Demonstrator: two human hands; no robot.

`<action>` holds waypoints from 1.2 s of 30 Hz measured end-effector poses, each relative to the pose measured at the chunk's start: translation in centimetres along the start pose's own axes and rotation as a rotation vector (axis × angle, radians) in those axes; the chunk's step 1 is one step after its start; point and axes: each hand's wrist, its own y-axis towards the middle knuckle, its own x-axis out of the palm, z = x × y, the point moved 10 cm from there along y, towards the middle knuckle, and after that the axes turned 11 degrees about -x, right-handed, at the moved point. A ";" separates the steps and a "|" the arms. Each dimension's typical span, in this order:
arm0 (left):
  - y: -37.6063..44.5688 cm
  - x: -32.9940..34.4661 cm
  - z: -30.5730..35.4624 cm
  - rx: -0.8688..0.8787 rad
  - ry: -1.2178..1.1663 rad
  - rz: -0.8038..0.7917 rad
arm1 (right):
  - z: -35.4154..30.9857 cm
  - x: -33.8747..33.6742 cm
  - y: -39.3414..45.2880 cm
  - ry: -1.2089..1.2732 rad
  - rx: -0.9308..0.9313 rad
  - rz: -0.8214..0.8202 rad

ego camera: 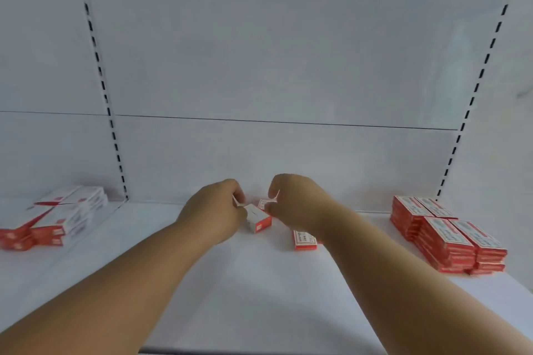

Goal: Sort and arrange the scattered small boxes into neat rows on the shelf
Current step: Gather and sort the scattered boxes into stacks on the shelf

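A few small red-and-white boxes lie loose at the middle back of the white shelf (259, 282). My left hand (215, 210) has its fingers curled round one white-topped box (258, 219). My right hand (297, 202) hovers just right of it with curled fingers over another small box (264, 204); whether it grips that box I cannot tell. A further loose box (304, 239) lies under my right wrist, partly hidden. Neat stacks of red boxes (444, 233) stand at the right.
A looser pile of larger white-and-red boxes (54, 219) sits at the left, beyond a slotted upright (115, 138). A second slotted upright (467, 112) rises at the right. The white back panel stands close behind the boxes. The shelf's front edge runs along the bottom.
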 end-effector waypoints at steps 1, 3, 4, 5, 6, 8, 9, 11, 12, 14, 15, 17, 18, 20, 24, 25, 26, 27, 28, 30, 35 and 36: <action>0.8 -0.6 -0.7 0.015 0.061 0.029 | -0.6 1.4 1.1 -0.058 0.006 -0.071; 2.0 -1.3 -2.0 0.061 0.128 0.090 | -1.7 4.2 2.6 -0.166 0.014 -0.196; 2.4 -1.5 -2.6 0.093 0.136 0.120 | -2.0 5.3 3.0 -0.203 0.022 -0.226; 2.6 -1.6 -3.2 0.140 0.137 0.155 | -2.2 6.0 3.3 -0.224 0.028 -0.224; 2.7 -1.5 -3.6 0.196 0.137 0.190 | -2.2 6.5 3.5 -0.224 0.033 -0.196; 2.8 -1.1 -4.8 0.249 0.114 0.227 | -2.1 6.7 3.3 -0.138 0.026 -0.105; 3.3 -1.1 -5.6 0.223 0.088 0.229 | -2.2 6.5 3.1 -0.080 0.009 -0.057; 4.3 -1.3 -7.0 0.154 0.043 0.221 | -2.5 5.1 2.7 0.000 -0.031 0.069; 4.7 -1.3 -7.4 0.129 0.034 0.208 | -2.7 4.0 2.4 0.025 -0.053 0.167; 5.3 -0.4 -8.0 0.090 0.058 0.148 | -3.4 1.6 1.6 0.062 -0.112 0.379; 5.5 0.2 -8.2 0.080 0.086 0.113 | -3.9 0.8 1.2 0.067 -0.146 0.459; 5.5 1.3 -8.1 0.082 0.121 0.057 | -4.6 0.1 0.8 0.068 -0.205 0.554; 5.6 1.5 -8.0 0.089 0.120 0.052 | -4.8 0.1 0.8 0.076 -0.220 0.577; 5.6 1.3 -8.0 0.088 0.132 0.082 | -4.7 0.3 0.9 0.094 -0.223 0.596; 5.7 1.7 -8.2 0.058 0.256 0.080 | -4.0 0.0 1.0 0.107 -0.206 0.633; 5.7 1.8 -8.1 0.053 0.278 0.069 | -3.9 -0.2 1.0 0.122 -0.196 0.644; 5.6 1.7 -8.1 0.054 0.271 0.069 | -3.7 -0.3 0.9 0.137 -0.188 0.653; 5.4 1.4 -7.8 0.067 0.228 0.079 | -3.6 -0.5 0.9 0.148 -0.182 0.660; 5.2 0.7 -7.5 0.089 0.125 0.105 | -3.6 -0.5 0.8 0.160 -0.178 0.664; 4.5 -1.5 -6.9 0.152 -0.157 0.188 | -3.4 -0.5 0.6 0.204 -0.173 0.672; 2.7 -4.2 -5.5 0.241 -0.346 0.350 | -2.7 -0.5 0.2 0.280 -0.123 0.695; 2.7 -4.0 -5.4 0.241 -0.367 0.325 | -2.5 -0.5 0.2 0.296 -0.115 0.691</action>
